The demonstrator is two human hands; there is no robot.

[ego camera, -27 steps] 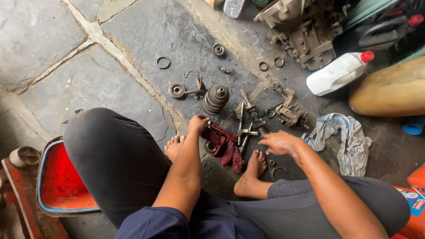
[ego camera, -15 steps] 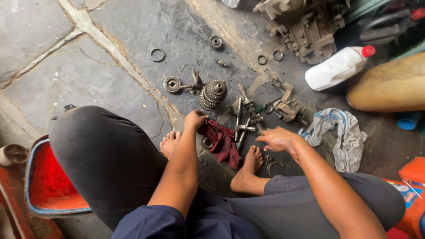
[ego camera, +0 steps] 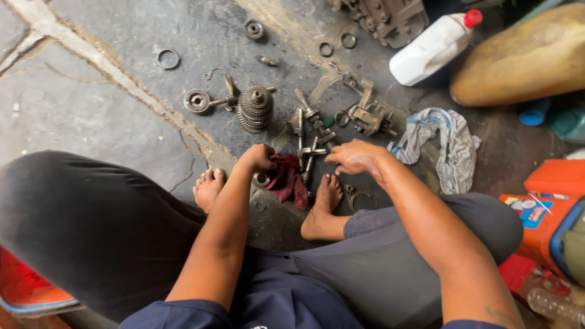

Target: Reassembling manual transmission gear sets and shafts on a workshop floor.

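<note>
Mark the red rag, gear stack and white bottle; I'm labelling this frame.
red rag [ego camera: 287, 181], head view, middle fold.
gear stack [ego camera: 255, 109], head view, toothed side.
white bottle [ego camera: 429, 50], head view, body.

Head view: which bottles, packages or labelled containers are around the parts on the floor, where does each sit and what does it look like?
White plastic bottle: top right, lying tilted on the floor beside the metal housing, red cap, no readable face.
Orange box: right edge by the person's knee, flat, with a blue and white printed label on top.
Clear plastic bottle: bottom right corner, lying down, mostly cut off.
No signs or screens show.
</note>
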